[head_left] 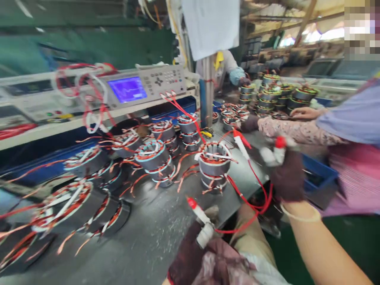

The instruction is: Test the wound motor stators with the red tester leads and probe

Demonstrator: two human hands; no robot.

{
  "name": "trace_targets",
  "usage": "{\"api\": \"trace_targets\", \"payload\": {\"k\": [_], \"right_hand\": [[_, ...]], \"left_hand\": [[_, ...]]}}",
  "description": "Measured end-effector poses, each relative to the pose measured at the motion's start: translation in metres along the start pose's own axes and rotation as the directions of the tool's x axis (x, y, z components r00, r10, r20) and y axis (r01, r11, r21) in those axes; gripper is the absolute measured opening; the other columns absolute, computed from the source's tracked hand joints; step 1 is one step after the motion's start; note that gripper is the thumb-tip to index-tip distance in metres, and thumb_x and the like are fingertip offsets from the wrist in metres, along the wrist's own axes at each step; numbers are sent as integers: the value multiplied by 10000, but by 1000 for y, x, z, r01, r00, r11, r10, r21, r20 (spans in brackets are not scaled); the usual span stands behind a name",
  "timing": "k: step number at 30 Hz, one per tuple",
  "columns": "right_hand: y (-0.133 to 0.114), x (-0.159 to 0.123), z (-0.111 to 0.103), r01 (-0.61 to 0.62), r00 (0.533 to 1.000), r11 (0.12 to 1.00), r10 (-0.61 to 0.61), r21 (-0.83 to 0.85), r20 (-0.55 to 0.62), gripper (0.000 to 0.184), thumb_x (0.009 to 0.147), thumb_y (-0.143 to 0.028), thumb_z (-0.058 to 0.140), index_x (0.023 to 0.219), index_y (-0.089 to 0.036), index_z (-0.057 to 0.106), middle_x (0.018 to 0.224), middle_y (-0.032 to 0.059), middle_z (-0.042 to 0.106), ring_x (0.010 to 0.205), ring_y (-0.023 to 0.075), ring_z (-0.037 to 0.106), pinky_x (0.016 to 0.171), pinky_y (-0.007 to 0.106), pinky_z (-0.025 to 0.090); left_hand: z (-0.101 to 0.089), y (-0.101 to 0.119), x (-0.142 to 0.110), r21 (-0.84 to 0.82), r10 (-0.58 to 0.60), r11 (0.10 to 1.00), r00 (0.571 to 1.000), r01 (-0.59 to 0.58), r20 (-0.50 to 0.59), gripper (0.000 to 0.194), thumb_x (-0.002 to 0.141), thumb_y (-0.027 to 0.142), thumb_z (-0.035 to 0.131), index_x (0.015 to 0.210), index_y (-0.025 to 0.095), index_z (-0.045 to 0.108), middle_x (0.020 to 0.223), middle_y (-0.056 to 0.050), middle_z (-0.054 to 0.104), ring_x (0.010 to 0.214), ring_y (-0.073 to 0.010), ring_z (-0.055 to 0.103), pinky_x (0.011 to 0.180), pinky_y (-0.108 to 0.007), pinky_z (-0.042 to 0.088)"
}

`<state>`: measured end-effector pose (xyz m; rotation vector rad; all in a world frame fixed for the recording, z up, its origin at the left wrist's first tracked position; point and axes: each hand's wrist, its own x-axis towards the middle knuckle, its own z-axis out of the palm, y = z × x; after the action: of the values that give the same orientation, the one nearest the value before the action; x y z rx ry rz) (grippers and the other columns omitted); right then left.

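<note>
My left hand [192,247], in a dark glove, is closed around a white test probe [199,217] with a red tip that points up and left. My right hand [286,174], also gloved, grips a second white probe [274,152] with a red cap. Thin red leads [252,206] run from both probes across the table edge. A stack of two motor stators [214,164] with copper windings stands on the grey table [154,241] between the hands, closest to the right probe.
Several stator stacks [154,158] with loose orange leads crowd the left and rear of the table. A tester with a lit blue screen [127,89] sits on a shelf behind. At right a co-worker's sleeved arm [291,130] reaches toward more stators [276,95]. A blue bin [319,170] sits beside the table.
</note>
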<state>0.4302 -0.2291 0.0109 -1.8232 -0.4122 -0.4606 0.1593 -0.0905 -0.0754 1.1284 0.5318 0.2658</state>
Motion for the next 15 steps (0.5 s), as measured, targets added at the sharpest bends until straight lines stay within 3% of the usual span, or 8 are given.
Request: {"api": "trace_targets", "payload": {"k": [2, 5, 8, 10, 11, 12, 13, 15], "right_hand": [[13, 9, 11, -24, 978, 1000, 25, -9, 208, 640, 865, -643, 635, 1252, -138, 698, 867, 91, 699, 751, 265, 669, 841, 520, 609], [19, 18, 26, -143, 844, 979, 42, 148, 534, 709, 985, -661, 504, 1496, -173, 565, 1001, 99, 757, 708, 238, 696, 659, 403, 605], [19, 29, 36, -39, 855, 984, -55, 171, 515, 803, 964, -598, 618, 1636, -204, 425, 1292, 134, 751, 1003, 289, 766, 835, 431, 645], [25, 35, 37, 126, 884, 992, -126, 31, 450, 819, 903, -522, 740, 1604, -178, 494, 1459, 162, 681, 1288, 347, 690, 1089, 500, 571], [31, 35, 35, 182, 893, 982, -141, -56, 428, 790, 894, -496, 763, 1573, -160, 538, 1492, 174, 659, 1360, 367, 648, 1156, 519, 526], [38, 33, 32, 211, 902, 969, -141, -132, 409, 743, 909, -481, 755, 1546, -147, 572, 1493, 183, 658, 1382, 376, 634, 1180, 526, 508], [46, 29, 29, 220, 912, 957, -133, -189, 387, 687, 935, -469, 729, 1523, -139, 598, 1470, 188, 675, 1365, 375, 649, 1174, 522, 518], [65, 14, 20, 217, 928, 945, -121, -246, 352, 600, 975, -447, 679, 1490, -142, 630, 1418, 181, 711, 1309, 358, 692, 1135, 496, 558]], "left_hand": [[-9, -16, 12, -45, -105, 994, 988, 101, -117, 516, 823, 606, 849, 1151, 209, 811, 1136, -122, 819, 1148, -335, 743, 1018, -437, 588], [-21, -28, 31, -51, -260, 966, 947, 255, -188, 654, 741, 779, 807, 943, 157, 783, 771, -91, 774, 647, -227, 712, 586, -311, 551], [-23, 4, 32, 323, -278, 895, 951, 307, -135, 758, 650, 912, 745, 694, 156, 719, 573, -76, 682, 444, -155, 562, 443, -263, 408], [-12, 55, 21, 624, -149, 772, 989, 121, -8, 696, 714, 879, 722, 644, 186, 720, 585, -81, 701, 482, -175, 596, 477, -285, 463], [-2, 86, 16, 718, -14, 691, 991, -85, 131, 647, 823, 828, 660, 654, 210, 744, 604, -76, 714, 512, -188, 621, 506, -305, 506], [10, 118, 12, 765, 166, 560, 947, -319, 274, 580, 905, 771, 603, 750, 248, 799, 693, -71, 762, 588, -215, 677, 571, -339, 567], [24, 149, 12, 800, 415, 379, 858, -465, 301, 557, 955, 753, 522, 883, 295, 829, 798, -63, 797, 672, -251, 725, 625, -387, 609], [51, 201, 26, 824, 523, 250, 787, -509, 327, 456, 887, 672, 688, 1235, 394, 788, 1171, -31, 810, 1043, -333, 755, 944, -513, 619]]}}
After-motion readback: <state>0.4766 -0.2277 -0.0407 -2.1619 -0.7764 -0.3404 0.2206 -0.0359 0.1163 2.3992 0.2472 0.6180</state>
